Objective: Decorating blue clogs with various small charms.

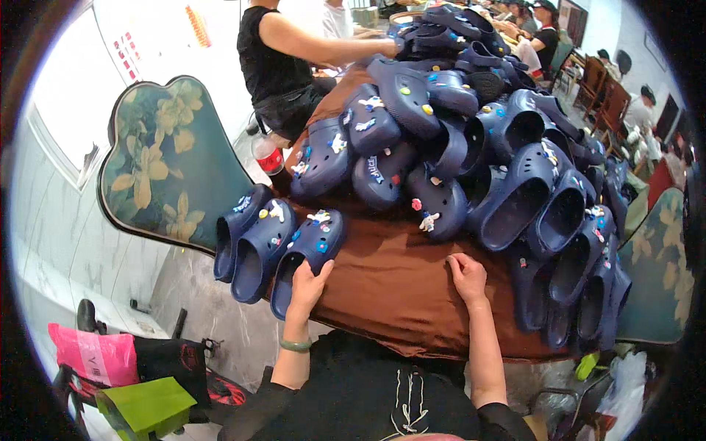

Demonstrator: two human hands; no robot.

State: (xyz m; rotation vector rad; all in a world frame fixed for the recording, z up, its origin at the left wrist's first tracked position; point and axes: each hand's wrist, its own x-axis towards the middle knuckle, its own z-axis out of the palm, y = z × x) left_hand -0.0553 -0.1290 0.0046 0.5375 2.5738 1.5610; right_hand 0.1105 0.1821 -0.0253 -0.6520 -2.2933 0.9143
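Observation:
Three navy foam clogs with small colourful charms stand in a row at the table's left edge. My left hand (309, 285) grips the side of the rightmost one, a navy clog (322, 239). My right hand (468, 277) is closed over the brown cloth, its fingertips pressed together; whether something small is in them I cannot make out. Just beyond it lies a navy clog (438, 200) with a red and a white charm, at the front of a big heap of similar clogs (408, 92).
A brown cloth (390, 283) covers the table. More clogs (570, 257) crowd its right edge. Floral-backed chairs (165, 162) flank it. A bottle with a red label (268, 156) stands near the left edge. Beyond, a person in black (283, 51) reaches toward the heap.

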